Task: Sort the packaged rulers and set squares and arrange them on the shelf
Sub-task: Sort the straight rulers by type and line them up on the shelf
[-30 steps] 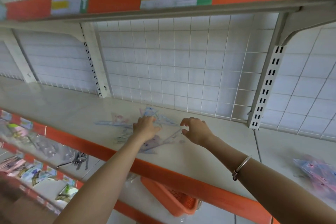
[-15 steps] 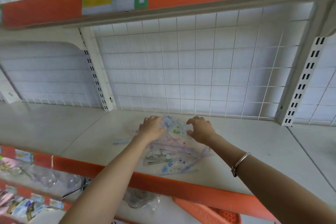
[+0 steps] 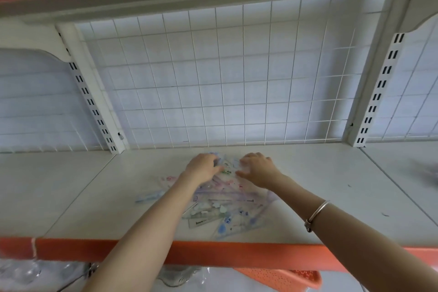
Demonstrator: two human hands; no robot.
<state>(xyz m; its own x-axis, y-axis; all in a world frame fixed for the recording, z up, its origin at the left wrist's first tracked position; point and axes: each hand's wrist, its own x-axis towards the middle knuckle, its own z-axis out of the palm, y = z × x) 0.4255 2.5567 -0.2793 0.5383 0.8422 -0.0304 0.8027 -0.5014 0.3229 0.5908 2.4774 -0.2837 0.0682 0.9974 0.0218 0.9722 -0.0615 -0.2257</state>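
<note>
A: Where's the pile of packaged rulers and set squares (image 3: 225, 211)?
B: Middle of the shelf (image 3: 83, 197), loose, overlapping, near the front lip (image 3: 213, 253). My left hand (image 3: 203, 168) and right hand (image 3: 257, 170) sit on its far end. Right fingers spread; left curled, grip unclear.
A: Risk?
B: Slick sleeves. A pull could slide packs over the lip.

The scatter of clear plastic packets of rulers and set squares (image 3: 222, 206) is now drawn into one tighter, overlapping heap on the white shelf board (image 3: 94, 197). The left hand (image 3: 203, 168) and right hand (image 3: 257, 169) have moved closer together at the heap's far end, nearer the white wire grid (image 3: 237, 78).
</note>
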